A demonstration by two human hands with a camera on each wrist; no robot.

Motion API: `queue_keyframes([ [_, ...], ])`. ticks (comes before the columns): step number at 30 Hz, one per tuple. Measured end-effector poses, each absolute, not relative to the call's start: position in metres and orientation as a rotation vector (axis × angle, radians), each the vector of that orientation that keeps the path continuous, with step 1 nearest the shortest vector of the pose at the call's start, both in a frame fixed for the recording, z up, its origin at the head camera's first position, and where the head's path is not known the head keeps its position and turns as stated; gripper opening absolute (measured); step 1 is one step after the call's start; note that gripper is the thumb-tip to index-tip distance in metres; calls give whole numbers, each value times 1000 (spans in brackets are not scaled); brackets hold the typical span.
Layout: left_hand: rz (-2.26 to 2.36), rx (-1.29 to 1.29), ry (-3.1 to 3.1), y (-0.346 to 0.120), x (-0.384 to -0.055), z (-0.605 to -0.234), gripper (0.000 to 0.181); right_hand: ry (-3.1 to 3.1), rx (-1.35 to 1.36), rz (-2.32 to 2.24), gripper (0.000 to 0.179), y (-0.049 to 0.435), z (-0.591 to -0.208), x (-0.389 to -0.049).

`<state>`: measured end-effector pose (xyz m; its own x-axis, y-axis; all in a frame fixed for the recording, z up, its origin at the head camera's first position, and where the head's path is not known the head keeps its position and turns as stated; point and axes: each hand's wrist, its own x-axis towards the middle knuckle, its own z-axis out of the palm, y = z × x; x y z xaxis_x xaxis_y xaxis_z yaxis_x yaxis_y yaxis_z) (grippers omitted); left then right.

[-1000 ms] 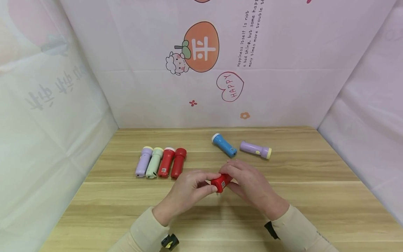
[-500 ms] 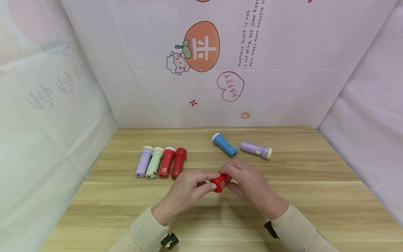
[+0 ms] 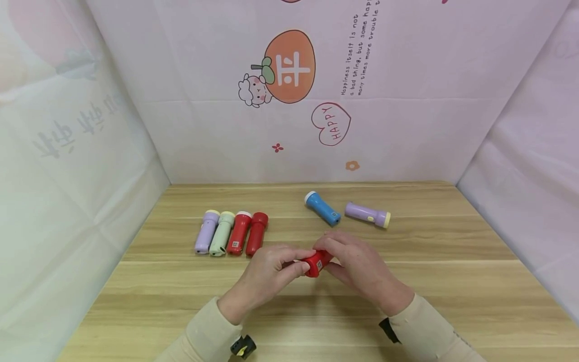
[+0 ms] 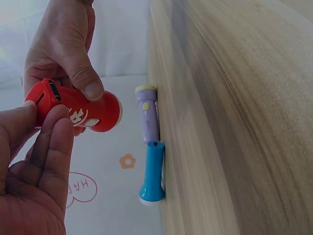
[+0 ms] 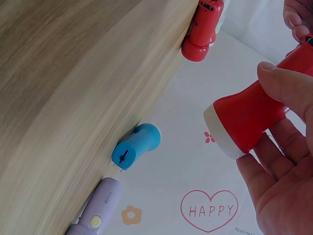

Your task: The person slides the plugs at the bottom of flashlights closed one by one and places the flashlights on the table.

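A red flashlight (image 3: 319, 262) with a white head rim, plain in the right wrist view, is held above the table between both hands. My left hand (image 3: 267, 274) pinches its tail end between thumb and fingers. My right hand (image 3: 362, 269) grips the body (image 5: 259, 110) nearer the head, thumb on one side and fingers on the other. Dark slots show in the tail end (image 4: 46, 95) in the left wrist view, and there is a pale switch (image 4: 91, 122) on the side. In the head view, my right hand covers the flashlight's head.
Left of the hands, a purple flashlight (image 3: 207, 232), a pale green one (image 3: 222, 234) and two red flashlights (image 3: 239, 233) lie side by side on the wooden table (image 3: 158, 286). Behind the hands lie a blue flashlight (image 3: 322, 208) and another purple flashlight (image 3: 367, 214). Printed cloth walls surround the table.
Both hands keep their hold and barely move. A small pale bit visible under the red flashlight's tail end a second ago no longer shows.
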<state>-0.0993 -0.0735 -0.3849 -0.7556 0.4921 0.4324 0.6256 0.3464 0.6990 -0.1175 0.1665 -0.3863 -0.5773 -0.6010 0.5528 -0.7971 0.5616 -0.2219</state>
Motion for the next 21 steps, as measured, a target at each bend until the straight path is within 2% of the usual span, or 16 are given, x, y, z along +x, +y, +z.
queue_keyframes([
  [21,-1343,-982,-2479,-74,-97,-386,30,-2357,1075,548,49,165,-388,-117],
])
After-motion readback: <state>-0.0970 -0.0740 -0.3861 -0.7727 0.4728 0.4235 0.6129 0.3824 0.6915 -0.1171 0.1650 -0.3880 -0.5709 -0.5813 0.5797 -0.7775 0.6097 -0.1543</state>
